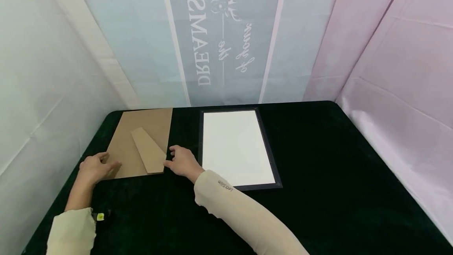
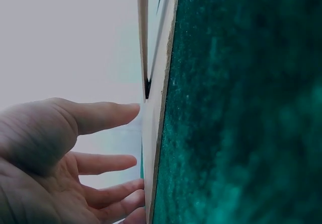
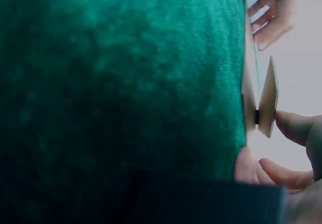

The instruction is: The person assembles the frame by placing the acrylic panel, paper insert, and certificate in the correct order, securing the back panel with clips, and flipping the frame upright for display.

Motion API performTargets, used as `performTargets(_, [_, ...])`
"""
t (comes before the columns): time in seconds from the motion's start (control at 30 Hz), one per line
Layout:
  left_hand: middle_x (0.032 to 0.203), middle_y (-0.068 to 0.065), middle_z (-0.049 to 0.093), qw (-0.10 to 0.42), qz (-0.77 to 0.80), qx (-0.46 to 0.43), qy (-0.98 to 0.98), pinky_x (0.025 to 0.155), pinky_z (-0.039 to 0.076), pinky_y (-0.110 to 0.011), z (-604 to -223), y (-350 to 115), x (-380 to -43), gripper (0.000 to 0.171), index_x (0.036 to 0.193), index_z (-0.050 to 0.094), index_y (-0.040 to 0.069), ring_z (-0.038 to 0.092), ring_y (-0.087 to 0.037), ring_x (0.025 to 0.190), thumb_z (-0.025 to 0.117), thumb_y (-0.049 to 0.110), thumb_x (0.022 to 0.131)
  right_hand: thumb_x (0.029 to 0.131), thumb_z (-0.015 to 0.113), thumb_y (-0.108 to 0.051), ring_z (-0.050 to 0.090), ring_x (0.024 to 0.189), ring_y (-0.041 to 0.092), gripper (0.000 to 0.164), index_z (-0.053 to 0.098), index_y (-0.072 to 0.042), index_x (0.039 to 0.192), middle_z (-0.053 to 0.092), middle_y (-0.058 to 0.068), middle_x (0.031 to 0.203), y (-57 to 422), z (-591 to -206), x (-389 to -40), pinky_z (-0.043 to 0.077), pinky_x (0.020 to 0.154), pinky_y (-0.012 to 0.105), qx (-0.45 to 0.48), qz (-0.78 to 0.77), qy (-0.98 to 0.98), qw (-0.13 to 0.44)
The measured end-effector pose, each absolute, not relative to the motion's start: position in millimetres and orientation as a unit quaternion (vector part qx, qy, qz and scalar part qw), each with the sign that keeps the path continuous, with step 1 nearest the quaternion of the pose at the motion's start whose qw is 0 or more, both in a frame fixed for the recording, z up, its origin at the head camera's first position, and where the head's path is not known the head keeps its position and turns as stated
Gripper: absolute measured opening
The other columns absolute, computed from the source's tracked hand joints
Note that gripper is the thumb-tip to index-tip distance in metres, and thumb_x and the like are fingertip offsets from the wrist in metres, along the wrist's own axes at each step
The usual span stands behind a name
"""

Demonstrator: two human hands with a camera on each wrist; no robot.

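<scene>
A brown picture-frame backboard (image 1: 125,145) lies on the dark green cloth, its easel leg (image 1: 150,152) angled up a little from its surface. My left hand (image 1: 94,167) is at the board's left edge, the fingertips (image 2: 136,183) right at the rim and the thumb extended above the board. On the other side, my right hand (image 1: 182,162) has its thumb at the easel leg (image 3: 270,100) and its other fingers (image 3: 245,166) by the board's right edge. Both hands have their fingers spread, neither wrapped around anything.
To the right of my right hand lies a dark picture frame (image 1: 270,156) around a white sheet (image 1: 235,145); my right sleeve (image 1: 226,196) crosses its lower left corner. Fabric walls surround the table, and the back one (image 1: 226,42) carries mirrored lettering.
</scene>
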State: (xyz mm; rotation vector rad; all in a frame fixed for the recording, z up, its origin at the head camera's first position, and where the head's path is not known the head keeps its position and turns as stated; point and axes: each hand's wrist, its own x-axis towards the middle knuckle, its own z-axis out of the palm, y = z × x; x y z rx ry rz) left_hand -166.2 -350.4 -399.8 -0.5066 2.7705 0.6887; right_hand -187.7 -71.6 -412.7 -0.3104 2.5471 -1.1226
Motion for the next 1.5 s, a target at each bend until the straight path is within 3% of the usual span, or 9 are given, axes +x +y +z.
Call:
performTargets(0.33, [0.152, -0.040, 0.025, 0.119, 0.311, -0.223, 0.916, 0.109, 0.034, -0.066, -400, -350, -168, 0.076, 0.153, 0.021, -0.008, 0.030, -0.056, 0.137, 0.042, 0.046, 0.103, 0.087, 0.077, -0.016, 0.063, 0.104, 0.007, 0.058, 0.055, -0.015, 0.141, 0.065, -0.002, 0.129, -79, -419, -188, 0.054, 0.093, 0.023, -0.110, -0.366, 0.911, 0.154])
performTargets(0.5, [0.158, -0.036, 0.018, 0.129, 0.360, -0.266, 0.885, 0.112, 0.030, -0.066, -398, -347, -171, 0.078, 0.156, 0.015, -0.003, 0.024, -0.054, 0.142, 0.041, 0.047, 0.103, 0.083, 0.078, -0.011, 0.063, 0.102, 0.008, 0.056, 0.060, -0.013, 0.136, 0.068, -0.001, 0.125, -79, -421, -189, 0.054, 0.094, 0.026, -0.070, -0.435, 0.883, 0.164])
performTargets(0.7, [0.160, -0.034, 0.002, 0.143, 0.371, -0.293, 0.870, 0.114, 0.026, -0.066, -399, -347, -172, 0.079, 0.156, 0.013, -0.003, 0.014, -0.054, 0.146, 0.040, 0.048, 0.103, 0.083, 0.079, -0.009, 0.063, 0.092, 0.009, 0.040, 0.070, -0.012, 0.121, 0.071, -0.002, 0.107, -79, -421, -190, 0.056, 0.091, 0.030, 0.000, -0.517, 0.839, 0.169])
performTargets(0.83, [0.161, -0.034, 0.005, 0.139, 0.381, -0.299, 0.864, 0.114, 0.027, -0.065, -401, -349, -173, 0.072, 0.155, 0.019, -0.004, 0.018, -0.053, 0.145, 0.041, 0.041, 0.103, 0.080, 0.080, -0.006, 0.060, 0.088, 0.009, 0.037, 0.073, -0.012, 0.116, 0.069, -0.003, 0.098, -77, -420, -191, 0.056, 0.088, 0.031, 0.014, -0.546, 0.820, 0.173])
performTargets(1.07, [0.155, -0.037, 0.023, 0.114, 0.385, -0.297, 0.866, 0.109, 0.035, -0.063, -403, -349, -174, 0.062, 0.151, 0.029, -0.007, 0.038, -0.048, 0.129, 0.045, 0.023, 0.100, 0.079, 0.080, 0.000, 0.057, 0.089, 0.014, 0.032, 0.076, -0.015, 0.107, 0.065, -0.003, 0.094, -75, -418, -188, 0.054, 0.092, 0.038, 0.026, -0.595, 0.779, 0.197])
performTargets(1.27, [0.147, -0.036, 0.033, 0.098, 0.385, -0.292, 0.870, 0.104, 0.040, -0.061, -403, -345, -171, 0.060, 0.150, 0.030, -0.010, 0.045, -0.044, 0.119, 0.045, 0.017, 0.098, 0.079, 0.079, 0.002, 0.061, 0.094, 0.015, 0.031, 0.076, -0.015, 0.105, 0.068, -0.001, 0.099, -72, -414, -184, 0.051, 0.102, 0.041, 0.039, -0.634, 0.742, 0.214])
performTargets(1.5, [0.146, -0.038, 0.034, 0.089, 0.366, -0.289, 0.880, 0.103, 0.042, -0.060, -404, -339, -168, 0.059, 0.149, 0.030, -0.011, 0.046, -0.047, 0.121, 0.046, 0.016, 0.099, 0.076, 0.082, 0.000, 0.060, 0.113, 0.021, 0.033, 0.077, -0.017, 0.104, 0.068, 0.000, 0.113, -73, -410, -182, 0.042, 0.111, 0.050, 0.044, -0.649, 0.724, 0.229])
